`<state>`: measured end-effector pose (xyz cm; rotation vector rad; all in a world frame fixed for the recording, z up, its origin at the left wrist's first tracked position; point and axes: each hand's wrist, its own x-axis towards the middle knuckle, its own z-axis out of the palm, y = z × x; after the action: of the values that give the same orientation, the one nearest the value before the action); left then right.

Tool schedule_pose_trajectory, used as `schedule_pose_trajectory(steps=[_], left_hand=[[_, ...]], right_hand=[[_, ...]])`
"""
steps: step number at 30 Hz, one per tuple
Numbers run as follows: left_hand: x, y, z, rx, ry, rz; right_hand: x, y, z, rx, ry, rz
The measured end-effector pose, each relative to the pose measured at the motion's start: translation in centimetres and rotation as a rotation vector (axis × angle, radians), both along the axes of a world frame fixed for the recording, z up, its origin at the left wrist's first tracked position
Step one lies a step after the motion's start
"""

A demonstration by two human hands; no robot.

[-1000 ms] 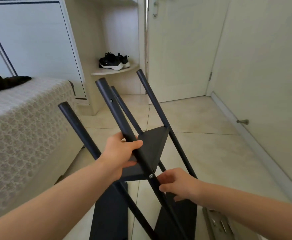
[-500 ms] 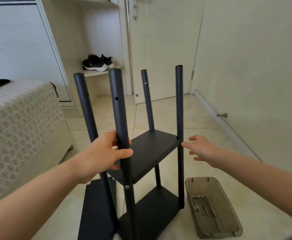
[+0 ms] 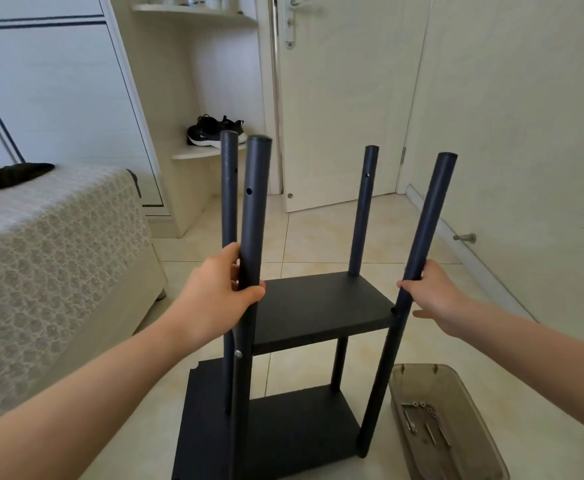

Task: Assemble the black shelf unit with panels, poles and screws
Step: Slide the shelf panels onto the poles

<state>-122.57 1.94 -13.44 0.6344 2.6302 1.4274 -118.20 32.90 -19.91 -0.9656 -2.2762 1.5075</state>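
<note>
Between the hands stands the shelf unit (image 3: 318, 306), upright on the floor. Left hand (image 3: 214, 296) wraps its front left pole (image 3: 257, 202) and right hand (image 3: 435, 296) hooks fingers round the front right pole (image 3: 432, 216), probably to steady it. A screw tray (image 3: 463, 407) lies below the right hand.

A matte black shelf unit (image 3: 318, 306) is shown centrally, a cream lace-patterned bedspread (image 3: 58, 254) at nine o'clock, a smoky-brown plastic tray (image 3: 470, 459) at five o'clock.
</note>
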Motion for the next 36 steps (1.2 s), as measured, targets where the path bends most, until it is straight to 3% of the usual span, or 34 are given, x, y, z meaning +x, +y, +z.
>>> schedule_pose_trajectory(steps=[20, 36], left_hand=[[-6.2, 1.2, -3.5, 0.005, -0.067, 0.071], [-4.7, 0.1, -4.7, -0.161, 0.063, 0.252]], right_hand=[[2.8, 2.6, -1.6, 0.156, 0.071, 0.095], [5.3, 0.3, -2.6, 0.135, 0.05, 0.301]])
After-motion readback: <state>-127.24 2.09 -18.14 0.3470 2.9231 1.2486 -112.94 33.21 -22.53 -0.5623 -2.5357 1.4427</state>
